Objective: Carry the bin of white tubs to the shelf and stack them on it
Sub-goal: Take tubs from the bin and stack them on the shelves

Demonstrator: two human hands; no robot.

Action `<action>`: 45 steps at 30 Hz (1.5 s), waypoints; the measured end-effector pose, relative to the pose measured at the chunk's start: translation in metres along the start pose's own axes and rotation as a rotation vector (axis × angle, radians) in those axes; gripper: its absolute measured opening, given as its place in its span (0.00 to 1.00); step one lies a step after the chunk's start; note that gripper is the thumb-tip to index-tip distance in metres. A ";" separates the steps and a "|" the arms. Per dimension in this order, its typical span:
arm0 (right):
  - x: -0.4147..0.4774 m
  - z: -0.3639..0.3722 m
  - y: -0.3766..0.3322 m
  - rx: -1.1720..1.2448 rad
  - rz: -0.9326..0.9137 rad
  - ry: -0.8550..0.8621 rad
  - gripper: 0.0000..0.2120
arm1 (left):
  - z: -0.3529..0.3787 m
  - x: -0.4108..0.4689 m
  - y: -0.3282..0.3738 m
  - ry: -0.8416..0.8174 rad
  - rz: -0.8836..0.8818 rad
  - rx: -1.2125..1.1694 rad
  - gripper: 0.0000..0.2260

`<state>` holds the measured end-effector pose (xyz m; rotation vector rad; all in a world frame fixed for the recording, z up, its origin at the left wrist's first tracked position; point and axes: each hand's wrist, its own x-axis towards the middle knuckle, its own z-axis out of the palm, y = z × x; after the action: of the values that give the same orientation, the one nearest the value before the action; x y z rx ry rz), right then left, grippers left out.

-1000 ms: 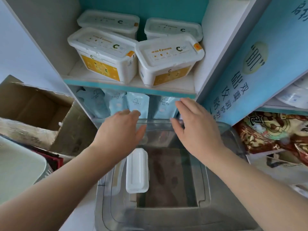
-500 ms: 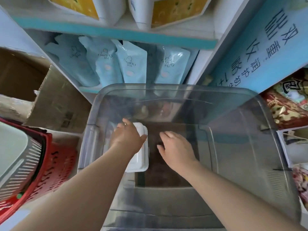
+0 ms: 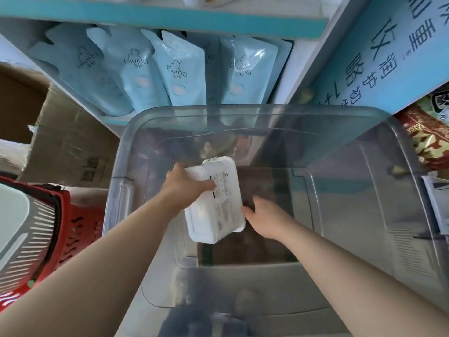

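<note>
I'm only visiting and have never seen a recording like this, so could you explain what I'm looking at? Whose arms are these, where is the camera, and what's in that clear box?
There is no machine here. These are a person's two bare arms, filmed by one wide-angle camera worn on their head, looking forward and down, which is why the arms enter from the bottom edge. They reach into a clear plastic bin in front of a shelf. The left hand has its grip on a white tub, with the thumb on its printed face. It is the only tub I can see in the bin, and it sits tilted. The right hand is open, with its fingertips at the tub's right edge; I cannot tell whether they touch it. Behind the bin, light-blue pouches stand in a row. To the left are a cardboard box and a red basket.
</note>
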<state>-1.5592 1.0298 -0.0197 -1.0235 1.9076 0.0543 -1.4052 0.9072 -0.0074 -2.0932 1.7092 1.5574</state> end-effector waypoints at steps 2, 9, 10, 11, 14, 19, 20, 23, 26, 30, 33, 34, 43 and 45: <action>0.001 -0.008 0.005 0.137 -0.009 -0.002 0.21 | 0.004 -0.005 0.004 -0.111 0.000 -0.200 0.37; 0.009 -0.019 0.036 0.412 0.077 0.094 0.08 | 0.019 -0.004 0.001 -0.385 0.096 -0.282 0.38; 0.009 -0.015 0.037 0.412 0.062 0.128 0.08 | 0.019 -0.003 0.001 -0.396 0.103 -0.236 0.39; 0.009 -0.011 0.038 0.391 0.033 0.172 0.08 | 0.018 -0.001 0.001 -0.400 0.109 -0.195 0.40; 0.005 -0.008 0.033 0.219 -0.101 0.342 0.10 | 0.015 0.003 0.000 -0.358 0.152 -0.006 0.43; 0.004 -0.019 0.026 -0.109 -0.347 0.428 0.13 | 0.007 -0.007 -0.005 -0.421 0.070 -0.065 0.29; 0.002 -0.019 0.026 -0.126 -0.374 0.406 0.14 | 0.005 -0.013 -0.004 -0.446 -0.002 -0.199 0.23; -0.009 -0.014 0.023 -0.182 -0.439 0.336 0.14 | 0.004 -0.024 -0.006 -0.372 -0.109 -0.450 0.05; -0.019 -0.007 0.018 -0.265 -0.432 0.257 0.13 | 0.006 -0.032 -0.014 -0.320 -0.104 -0.367 0.07; -0.022 0.000 0.024 -0.310 -0.343 0.232 0.18 | 0.007 -0.040 -0.030 -0.357 0.027 0.042 0.21; -0.019 0.002 0.037 -0.268 -0.150 0.370 0.33 | 0.011 -0.050 -0.031 -0.327 0.156 0.267 0.29; -0.018 0.001 0.040 -0.215 -0.081 0.382 0.38 | 0.013 -0.052 -0.030 -0.309 0.208 0.347 0.31; -0.036 -0.017 0.036 0.047 -0.117 0.296 0.29 | 0.010 -0.064 -0.031 -0.179 0.248 0.375 0.38; -0.059 -0.034 0.028 0.097 -0.173 0.307 0.26 | -0.004 -0.078 -0.025 -0.148 0.279 0.359 0.38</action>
<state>-1.5895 1.0702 0.0336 -1.1784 2.0634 -0.3080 -1.3763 0.9717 0.0344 -1.5885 2.1062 1.2947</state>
